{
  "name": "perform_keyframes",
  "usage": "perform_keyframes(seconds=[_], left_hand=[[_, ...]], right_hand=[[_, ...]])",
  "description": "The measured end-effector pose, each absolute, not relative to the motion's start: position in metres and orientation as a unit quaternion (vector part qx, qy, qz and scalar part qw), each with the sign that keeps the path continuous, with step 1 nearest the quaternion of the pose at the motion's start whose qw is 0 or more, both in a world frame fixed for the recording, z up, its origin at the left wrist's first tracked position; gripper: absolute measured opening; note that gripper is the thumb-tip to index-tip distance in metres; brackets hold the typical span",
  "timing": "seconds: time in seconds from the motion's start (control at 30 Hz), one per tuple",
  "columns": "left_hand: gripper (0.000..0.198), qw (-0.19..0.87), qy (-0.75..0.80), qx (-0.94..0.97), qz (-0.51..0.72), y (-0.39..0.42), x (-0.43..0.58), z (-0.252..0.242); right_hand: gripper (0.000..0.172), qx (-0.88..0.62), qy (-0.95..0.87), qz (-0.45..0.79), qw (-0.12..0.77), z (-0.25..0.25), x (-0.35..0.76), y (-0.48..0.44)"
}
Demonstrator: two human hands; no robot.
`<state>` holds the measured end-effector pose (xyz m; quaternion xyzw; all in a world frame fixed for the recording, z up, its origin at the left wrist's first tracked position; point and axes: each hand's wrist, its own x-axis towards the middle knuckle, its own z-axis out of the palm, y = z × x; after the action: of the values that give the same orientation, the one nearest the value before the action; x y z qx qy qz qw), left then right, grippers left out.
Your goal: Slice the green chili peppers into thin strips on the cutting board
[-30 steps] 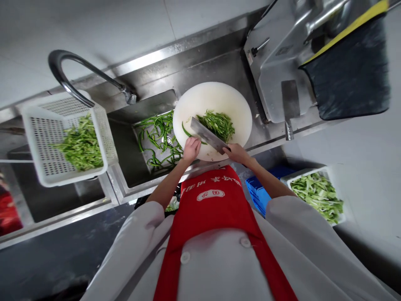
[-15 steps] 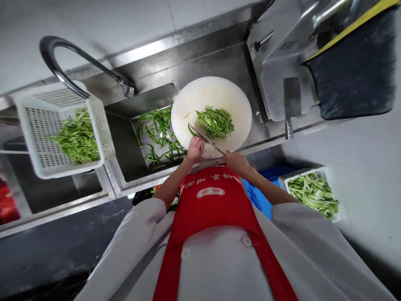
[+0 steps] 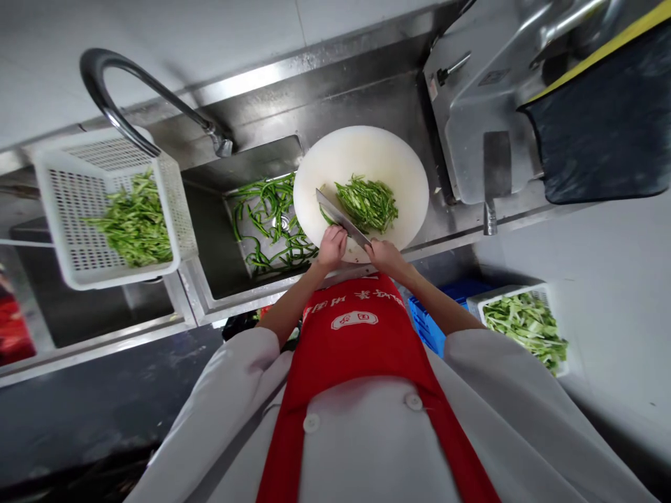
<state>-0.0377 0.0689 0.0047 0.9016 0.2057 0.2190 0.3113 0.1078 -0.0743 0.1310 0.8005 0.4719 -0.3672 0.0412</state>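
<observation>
Head view: left fingers (image 3: 340, 239) hold a thin green pepper (image 3: 326, 216), right fingers (image 3: 374, 249) a wide steel knife (image 3: 342, 219); slicing, likely, needing stillness next.

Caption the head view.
Right hand holds rectangular metal cleaver beside sliced green peppers on round white board, left hand nearby.
</observation>
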Motion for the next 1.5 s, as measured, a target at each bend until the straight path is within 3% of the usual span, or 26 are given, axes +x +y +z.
perform_keyframes(seconds=[0.27, 0.5, 0.73, 1.03, 1.27, 1.5], left_hand=[[0.028, 0.305, 0.165, 0.915, 0.207, 0.107, -0.044, 0.000], [0.029, 0.304, 0.173, 0.917, 0.193, 0.104, -0.044, -0.001], [0.027, 0.327, 0.167, 0.908, 0.202, 0.107, -0.051, 0.001], [0.030, 0.316, 0.168, 0.915, 0.186, 0.106, -0.052, -0.001], [0.031, 0.317, 0.177, 0.912, 0.191, 0.106, -0.053, -0.004], [0.031, 0.320, 0.186, 0.907, 0.201, 0.105, -0.053, -0.005]], right_hand=[[0.040, 0.809, 0.475, -0.345, 0.028, 0.132, 0.120, -0.075], [0.042, 0.807, 0.456, -0.371, 0.042, 0.139, 0.086, -0.087], [0.040, 0.813, 0.453, -0.367, 0.000, 0.123, 0.105, -0.060], [0.041, 0.817, 0.432, -0.380, 0.032, 0.135, 0.077, -0.067], [0.048, 0.820, 0.427, -0.380, 0.020, 0.137, 0.085, -0.053], [0.044, 0.816, 0.428, -0.388, -0.009, 0.133, 0.084, -0.042]])
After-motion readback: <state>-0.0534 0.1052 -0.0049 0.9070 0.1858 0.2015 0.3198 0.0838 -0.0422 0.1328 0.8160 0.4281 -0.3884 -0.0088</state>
